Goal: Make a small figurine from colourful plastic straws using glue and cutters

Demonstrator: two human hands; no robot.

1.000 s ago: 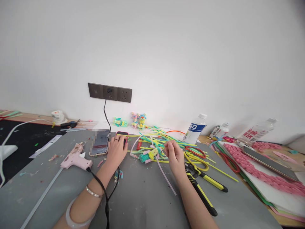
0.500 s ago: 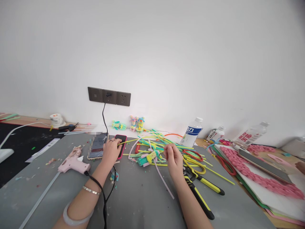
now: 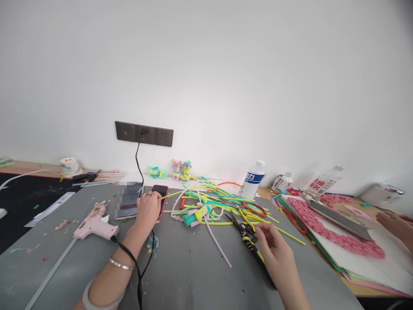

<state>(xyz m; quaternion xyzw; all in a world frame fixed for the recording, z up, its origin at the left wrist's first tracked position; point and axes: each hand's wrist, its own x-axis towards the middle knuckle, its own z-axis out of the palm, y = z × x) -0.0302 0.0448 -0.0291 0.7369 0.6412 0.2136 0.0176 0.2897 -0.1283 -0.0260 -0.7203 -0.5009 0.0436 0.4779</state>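
My left hand (image 3: 149,210) is closed at the phones, its fingertips pinching the end of a yellow pipe cleaner (image 3: 174,194) that runs right into the pile. Over the yellow-and-black handles of the pliers (image 3: 243,228), my right hand (image 3: 275,247) has its fingers curled round one handle, which it mostly hides. The dark jaws point up and left. Between the hands lies a half-made figure (image 3: 201,213) of yellow, teal and lilac pipe cleaners, with a long lilac stem trailing toward me. Behind it is a loose pile of pipe cleaners (image 3: 219,196) in green, yellow and teal.
A pink glue gun (image 3: 95,228) lies at left, its black cord crossing under my left arm. Two phones, a pink-cased one (image 3: 163,190) among them, lie by my left hand. A white bottle (image 3: 252,181) stands behind. Another person's hand (image 3: 396,226) shows at far right.
My right hand has moved right and down from beside the figure to the pliers' handles, uncovering the jaws. My left hand stays on the yellow pipe cleaner. The other person's hand shows more.
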